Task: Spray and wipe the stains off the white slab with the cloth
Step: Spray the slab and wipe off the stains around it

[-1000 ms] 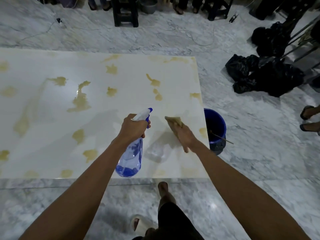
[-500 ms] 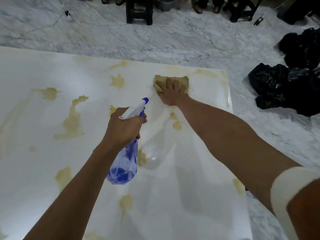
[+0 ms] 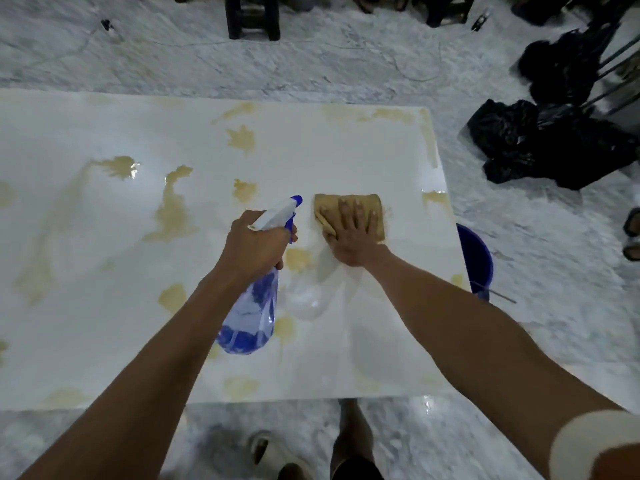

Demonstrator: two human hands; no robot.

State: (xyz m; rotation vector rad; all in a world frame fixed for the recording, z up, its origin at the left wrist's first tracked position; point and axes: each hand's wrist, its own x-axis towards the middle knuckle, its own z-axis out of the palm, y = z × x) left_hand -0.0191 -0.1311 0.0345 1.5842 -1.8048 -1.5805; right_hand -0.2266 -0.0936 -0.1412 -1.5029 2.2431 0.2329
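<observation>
there, tan folded cloth [image 3: 349, 211] on glossy slab [image 3: 346, 161]

- You have one view only, from the camera on your head, so nothing is shared with a second view.
- It looks forward and steeply down over the slab [image 3: 104, 306], whose near edge runs across the lower frame.
- It sits close: both forearms fill the foreground, your feet show below.
- The wide lens bends the floor [image 3: 346, 71] beyond.
</observation>
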